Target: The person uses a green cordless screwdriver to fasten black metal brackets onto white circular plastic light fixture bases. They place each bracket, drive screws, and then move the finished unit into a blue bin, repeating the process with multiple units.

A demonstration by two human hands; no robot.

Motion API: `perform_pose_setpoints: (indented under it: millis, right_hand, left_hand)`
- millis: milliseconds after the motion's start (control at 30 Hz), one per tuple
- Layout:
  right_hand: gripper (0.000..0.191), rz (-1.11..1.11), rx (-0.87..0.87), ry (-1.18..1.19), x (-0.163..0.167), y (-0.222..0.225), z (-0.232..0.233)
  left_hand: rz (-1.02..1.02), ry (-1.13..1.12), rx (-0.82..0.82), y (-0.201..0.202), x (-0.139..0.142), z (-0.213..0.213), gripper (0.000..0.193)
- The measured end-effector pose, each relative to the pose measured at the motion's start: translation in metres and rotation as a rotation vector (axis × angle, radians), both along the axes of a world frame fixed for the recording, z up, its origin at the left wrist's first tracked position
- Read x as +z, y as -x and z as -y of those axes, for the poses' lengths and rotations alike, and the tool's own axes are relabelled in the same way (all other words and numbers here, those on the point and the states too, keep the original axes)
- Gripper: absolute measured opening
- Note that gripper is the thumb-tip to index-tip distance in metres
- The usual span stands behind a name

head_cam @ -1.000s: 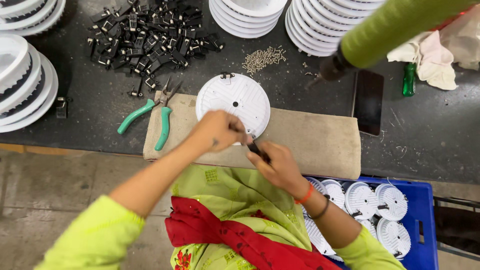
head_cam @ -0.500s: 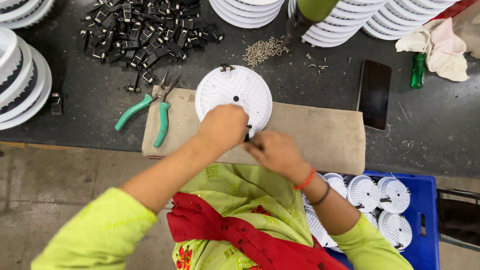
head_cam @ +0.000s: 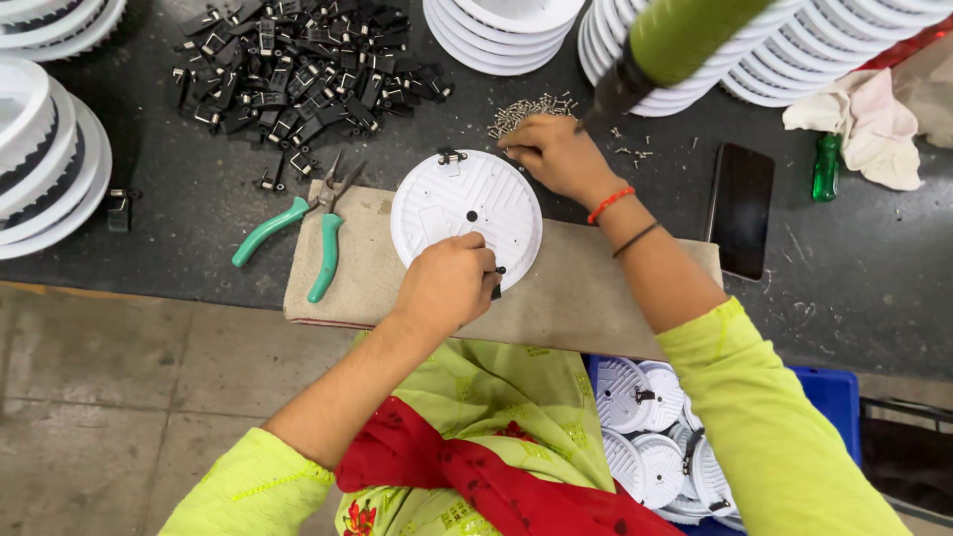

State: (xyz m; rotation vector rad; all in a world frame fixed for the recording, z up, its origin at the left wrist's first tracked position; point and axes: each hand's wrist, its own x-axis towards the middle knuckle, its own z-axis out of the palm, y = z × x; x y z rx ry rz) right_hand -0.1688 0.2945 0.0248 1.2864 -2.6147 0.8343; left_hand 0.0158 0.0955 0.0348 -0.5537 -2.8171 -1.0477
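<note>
A white round disc (head_cam: 465, 201) with ribs and a small metal clip at its far edge lies on a beige pad (head_cam: 596, 293). My left hand (head_cam: 447, 286) grips the disc's near rim, with a small black part showing beside its fingers. My right hand (head_cam: 552, 151) is stretched past the disc's far right edge, its curled fingertips down at a scatter of small metal screws (head_cam: 528, 111). What the fingertips pinch is hidden. An orange band and a dark band sit on that wrist.
Green-handled pliers (head_cam: 298, 233) lie left of the disc. A heap of black clips (head_cam: 298, 60) is behind them. Stacks of white discs (head_cam: 40, 149) line the left and back. A green-sleeved hanging tool (head_cam: 675, 45), phone (head_cam: 740, 208), rag (head_cam: 874, 119) and blue crate (head_cam: 829, 397) are right.
My right hand left the disc's near edge, where it held a dark tool, and moved to the screws behind the disc. My left hand stays on the near rim.
</note>
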Motion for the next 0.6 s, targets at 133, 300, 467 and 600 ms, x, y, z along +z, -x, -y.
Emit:
perform_pose_setpoints:
  millis: [133,300,467,600]
  right_hand:
    - [0.015,0.000,0.069,-0.062,0.001,0.015,0.001]
    - [0.015,-0.055,0.108,-0.096,-0.006,0.015,-0.004]
    - [0.013,-0.145,0.081,-0.109,0.001,0.008,-0.004]
    - [0.009,0.153,-0.173,0.080,0.019,-0.041,-0.018]
  left_hand:
    - [-0.016,-0.015,0.014,-0.001,0.000,-0.002,0.010]
    - [-0.036,-0.029,0.047,-0.002,-0.002,-0.007,0.011]
    - [-0.015,0.000,0.030,0.000,-0.001,-0.009,0.013]
    - [0.017,0.013,0.016,0.002,0.001,-0.009,0.013]
